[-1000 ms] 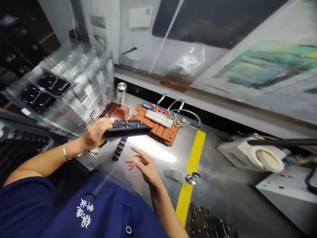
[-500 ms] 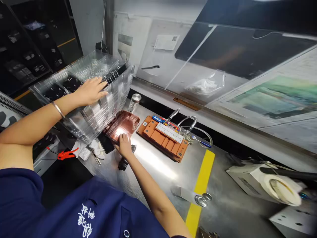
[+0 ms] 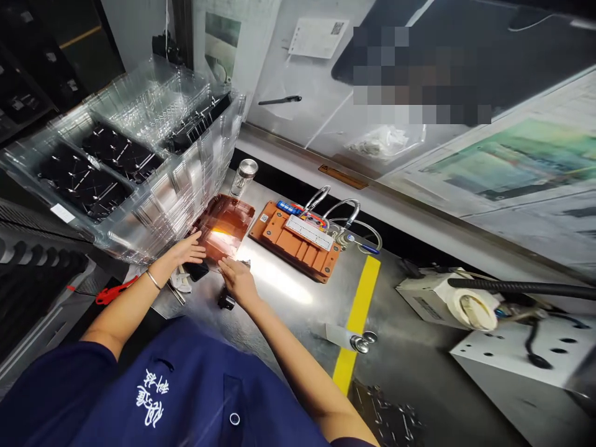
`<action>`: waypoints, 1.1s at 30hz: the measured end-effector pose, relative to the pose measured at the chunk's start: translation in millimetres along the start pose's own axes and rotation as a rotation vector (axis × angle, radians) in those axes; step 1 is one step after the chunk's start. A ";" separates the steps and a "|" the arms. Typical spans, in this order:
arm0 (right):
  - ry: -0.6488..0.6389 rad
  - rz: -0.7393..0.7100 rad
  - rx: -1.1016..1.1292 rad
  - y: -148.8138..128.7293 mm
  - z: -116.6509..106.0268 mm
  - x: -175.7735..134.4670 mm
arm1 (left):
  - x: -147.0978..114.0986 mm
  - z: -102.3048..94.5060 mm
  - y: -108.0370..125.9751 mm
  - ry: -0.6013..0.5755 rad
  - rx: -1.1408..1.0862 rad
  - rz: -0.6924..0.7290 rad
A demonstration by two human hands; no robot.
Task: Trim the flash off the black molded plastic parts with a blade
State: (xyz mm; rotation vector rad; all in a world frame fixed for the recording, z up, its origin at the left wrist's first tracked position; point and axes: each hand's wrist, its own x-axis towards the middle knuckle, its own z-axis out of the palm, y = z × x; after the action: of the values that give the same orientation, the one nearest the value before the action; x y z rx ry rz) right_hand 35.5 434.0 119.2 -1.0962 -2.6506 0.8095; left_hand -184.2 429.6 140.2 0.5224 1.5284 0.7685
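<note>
A glossy, see-through copper-brown piece [image 3: 226, 228], a tray or cover, lies on the metal bench beside the stacked clear plastic trays [image 3: 186, 177]. My left hand [image 3: 189, 249] is at its left edge with the fingers stretched out and apart; whether they touch it is unclear. At the near edge, my right hand [image 3: 238, 280] has its fingertips on or right beside the piece, fingers extended and nothing visible in them. A small black part [image 3: 226, 300] sits just under my right hand. Black parts with metal pins [image 3: 123, 152] fill compartments of the top tray.
An orange fixture [image 3: 295, 242] with hoses stands right of the copper-brown piece. A lidded glass jar [image 3: 244, 176] is behind it. A red air gun [image 3: 114, 292] lies at the left. Yellow tape [image 3: 363, 298] crosses the bench; a white machine [image 3: 447, 298] stands far right.
My left hand has come down from the top of the tray stack to the copper-brown piece. My right hand has slid back from its surface to its near edge. The view has shifted.
</note>
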 end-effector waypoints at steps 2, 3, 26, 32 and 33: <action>-0.053 -0.069 0.067 -6.1 -3.0 -16.6 | 15.4 4.6 2.9 0.040 -0.062 0.058; -0.098 -0.111 0.125 -8.4 -5.7 -22.5 | 19.2 7.9 4.1 0.059 -0.079 0.092; 0.235 0.242 0.459 -50.0 -97.0 -36.3 | -73.8 69.6 6.4 -0.202 0.510 0.957; -0.019 0.227 0.563 -56.1 -122.3 -54.4 | -87.0 74.3 -1.5 -0.345 0.437 0.873; -0.049 0.235 0.581 -57.2 -126.2 -57.7 | -90.1 75.7 -2.2 -0.374 0.418 0.855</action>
State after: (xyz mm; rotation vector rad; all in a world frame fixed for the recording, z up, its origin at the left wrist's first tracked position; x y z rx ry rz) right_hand 85.3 413.7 259.4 -1.2254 -2.1082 1.5379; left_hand -99.1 375.1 200.7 1.6000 1.0794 0.9118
